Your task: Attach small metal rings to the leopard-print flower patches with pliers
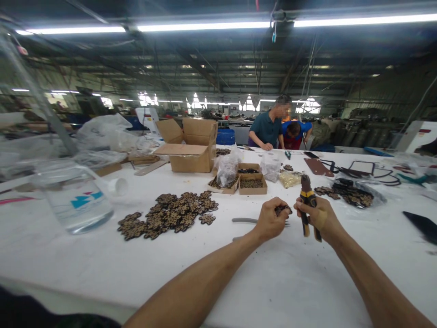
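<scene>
My left hand (273,219) is closed on a small dark patterned piece (282,210), partly hidden by the fingers. It resembles the brown-and-black flower-shaped pieces (174,214) heaped on the table to the left. In my right hand (319,216) is a pair of pliers (307,200) with yellow-and-black handles, jaws pointing up. The pliers and the small piece are close together but apart. Behind my left wrist lies a second tool with grey handles (245,220), its far end partly covered by the hand.
Small boxes of tiny metal parts (252,184) stand ahead, before an open cardboard box (189,157). A clear plastic jug (77,200) is at left. More dark pieces (357,195) lie in plastic at right. Two people (269,127) work across the white table (191,269).
</scene>
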Motion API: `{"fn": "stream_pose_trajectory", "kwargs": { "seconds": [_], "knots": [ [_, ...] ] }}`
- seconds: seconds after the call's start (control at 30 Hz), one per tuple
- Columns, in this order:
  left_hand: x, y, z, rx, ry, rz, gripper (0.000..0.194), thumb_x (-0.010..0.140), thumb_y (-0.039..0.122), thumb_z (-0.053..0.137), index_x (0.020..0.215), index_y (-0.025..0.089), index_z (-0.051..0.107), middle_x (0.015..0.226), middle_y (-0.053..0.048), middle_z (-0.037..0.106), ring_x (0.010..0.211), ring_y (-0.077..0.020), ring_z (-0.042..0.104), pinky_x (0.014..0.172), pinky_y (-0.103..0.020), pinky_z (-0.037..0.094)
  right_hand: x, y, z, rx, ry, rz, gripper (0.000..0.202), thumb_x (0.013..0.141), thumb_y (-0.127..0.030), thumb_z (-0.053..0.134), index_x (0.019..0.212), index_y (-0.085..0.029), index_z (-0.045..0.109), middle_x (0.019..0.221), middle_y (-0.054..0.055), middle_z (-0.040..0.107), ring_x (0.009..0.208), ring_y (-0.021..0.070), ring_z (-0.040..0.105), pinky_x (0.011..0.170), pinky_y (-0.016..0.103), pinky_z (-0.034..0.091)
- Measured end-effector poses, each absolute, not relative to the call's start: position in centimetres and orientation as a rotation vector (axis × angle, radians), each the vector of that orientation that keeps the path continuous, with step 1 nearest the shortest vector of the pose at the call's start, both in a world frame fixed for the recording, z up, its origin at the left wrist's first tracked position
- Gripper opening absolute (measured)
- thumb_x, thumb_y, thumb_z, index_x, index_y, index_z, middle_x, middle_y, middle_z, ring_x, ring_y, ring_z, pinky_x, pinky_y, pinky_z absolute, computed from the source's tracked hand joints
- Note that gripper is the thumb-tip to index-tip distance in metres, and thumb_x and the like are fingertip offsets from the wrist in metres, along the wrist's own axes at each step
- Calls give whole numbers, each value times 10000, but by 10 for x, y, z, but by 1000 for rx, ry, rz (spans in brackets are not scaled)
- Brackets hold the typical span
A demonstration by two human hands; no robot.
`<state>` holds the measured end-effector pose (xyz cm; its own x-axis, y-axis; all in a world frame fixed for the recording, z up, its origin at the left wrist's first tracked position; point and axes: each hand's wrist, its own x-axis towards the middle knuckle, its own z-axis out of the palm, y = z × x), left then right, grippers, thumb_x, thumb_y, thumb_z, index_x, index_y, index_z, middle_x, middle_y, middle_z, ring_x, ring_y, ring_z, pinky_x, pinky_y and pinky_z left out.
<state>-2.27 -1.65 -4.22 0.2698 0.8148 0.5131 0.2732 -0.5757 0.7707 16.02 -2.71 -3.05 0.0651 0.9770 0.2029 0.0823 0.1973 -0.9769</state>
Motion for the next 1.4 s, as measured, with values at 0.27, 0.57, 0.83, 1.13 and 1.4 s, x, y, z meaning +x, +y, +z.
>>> {"fn": "stream_pose_trajectory", "kwargs": {
  "seconds": [0.27,0.57,0.83,1.13,1.4],
  "knots": [
    [-37,-11,-22,2071,937,1443,66,871,188,581,847,169,640,798,-16,623,739,-134,545,686,-260,414,174,-11,-55,-1318,-1628,650,414,894,-526,585,1155,-205,583,918,76,695,763,234,669,588,328,554],
    [-54,-3,-3,2275,865,1577,69,867,138,553,868,180,607,815,-23,573,743,-144,517,690,-277,408,179,4,-75,-1098,-2024,-172,606,926,-207,466,1519,-226,338,1249,164,558,1122,322,554,965,539,499],
    [-58,-1,-3,2401,842,1606,95,861,119,535,901,186,588,856,-42,568,786,-163,531,685,-286,410,183,0,-68,-1104,-2015,-304,720,885,-140,473,1566,-249,265,1323,161,502,1170,329,516,974,537,505],
    [-59,-5,1,2442,851,1614,82,868,130,519,891,189,572,854,-47,563,793,-171,531,693,-297,409,178,-4,-65,-1064,-2056,-305,719,888,-115,460,1567,-238,256,1316,164,499,1174,323,507,999,550,483],
    [-57,-7,-2,2466,863,1581,96,860,125,519,899,191,577,870,-58,579,817,-182,541,721,-308,419,174,-7,-63,-1085,-2077,-324,782,846,-76,461,1574,-241,228,1329,169,490,1204,340,484,985,563,493]
  ]
}}
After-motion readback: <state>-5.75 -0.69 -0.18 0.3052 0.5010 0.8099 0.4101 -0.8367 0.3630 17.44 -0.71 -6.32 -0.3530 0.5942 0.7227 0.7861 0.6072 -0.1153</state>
